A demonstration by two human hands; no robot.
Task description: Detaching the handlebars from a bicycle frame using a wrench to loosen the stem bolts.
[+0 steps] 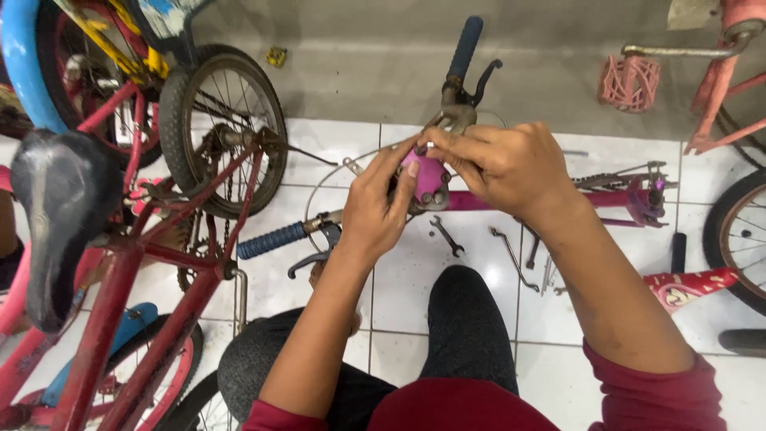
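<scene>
Left hand (375, 211) and right hand (503, 164) both pinch the pink handlebar stem (428, 177), steadying it; a wrench (447, 236) lies at 6 o'clock on the tiled floor (415, 279).

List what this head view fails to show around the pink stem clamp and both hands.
- Pink stem clamp: mostly covered by left hand and right hand.
- Bolts on clamp: too small to tell how tight they are.
- Right handlebar grip: no tool visible in either hand; fingertips hide the contact.
- Red bike: cut off at the left edge.
</scene>
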